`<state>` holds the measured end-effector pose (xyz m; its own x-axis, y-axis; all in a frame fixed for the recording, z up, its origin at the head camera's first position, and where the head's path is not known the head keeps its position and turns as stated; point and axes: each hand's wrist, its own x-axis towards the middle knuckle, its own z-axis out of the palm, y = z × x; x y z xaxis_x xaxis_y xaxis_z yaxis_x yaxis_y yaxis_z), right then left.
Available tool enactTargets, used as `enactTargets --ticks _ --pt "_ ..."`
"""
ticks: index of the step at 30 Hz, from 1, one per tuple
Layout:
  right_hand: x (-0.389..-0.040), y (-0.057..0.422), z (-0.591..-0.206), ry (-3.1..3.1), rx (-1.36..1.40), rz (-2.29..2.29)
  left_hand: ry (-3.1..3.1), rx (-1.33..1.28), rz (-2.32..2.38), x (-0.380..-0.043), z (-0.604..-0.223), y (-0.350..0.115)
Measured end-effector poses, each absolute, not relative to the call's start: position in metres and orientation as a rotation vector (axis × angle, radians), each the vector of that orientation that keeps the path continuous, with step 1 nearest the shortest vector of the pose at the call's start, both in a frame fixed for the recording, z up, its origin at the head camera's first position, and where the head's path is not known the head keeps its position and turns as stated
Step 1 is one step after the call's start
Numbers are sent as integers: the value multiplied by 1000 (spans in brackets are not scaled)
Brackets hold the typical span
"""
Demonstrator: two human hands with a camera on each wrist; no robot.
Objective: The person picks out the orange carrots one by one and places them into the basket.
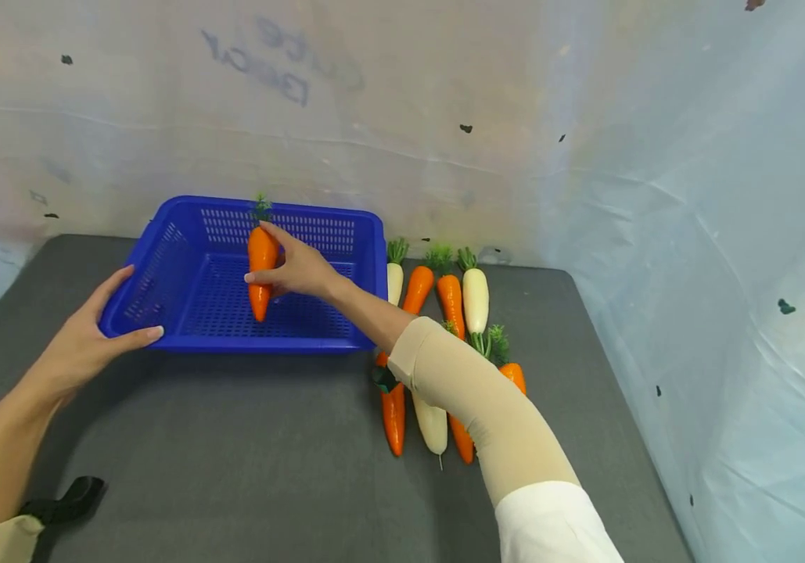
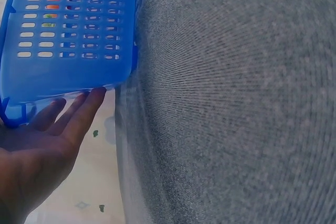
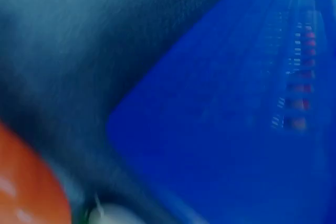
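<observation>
A blue plastic basket (image 1: 303, 342) with slotted walls stands at the back left of the grey table. My left hand (image 1: 88, 332) holds its left end, the thumb over the front rim and the fingers along the outer side. In the left wrist view, the fingers (image 2: 79, 119) lie against the end wall of the basket (image 2: 79, 72). Over the basket's inside, my right hand (image 1: 300, 266) pinches an orange carrot (image 1: 260, 270) between thumb and fingers, its green top toward the back. The right wrist view is blurred and shows the basket (image 3: 210, 145) but not the hand.
Right of the basket lie several carrots (image 1: 393, 418) and white radishes (image 1: 476, 301), some partly hidden under my right forearm. Another orange carrot (image 3: 29, 187) appears close up in the right wrist view. A pale plastic sheet (image 1: 402, 164) hangs behind the grey table (image 1: 268, 453) and along its right side.
</observation>
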<state>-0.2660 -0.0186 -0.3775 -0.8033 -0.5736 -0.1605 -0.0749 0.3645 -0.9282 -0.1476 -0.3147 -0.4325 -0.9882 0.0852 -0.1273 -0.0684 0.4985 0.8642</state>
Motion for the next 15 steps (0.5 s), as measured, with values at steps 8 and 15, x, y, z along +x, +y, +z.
enactTargets --ticks 8,15 --pt "-260 -44 -385 2150 -499 -1459 2583 -5 1497 -147 -436 -315" --pt "-263 -59 -393 2181 -430 -1432 2591 -7 1488 -147 -437 -315"
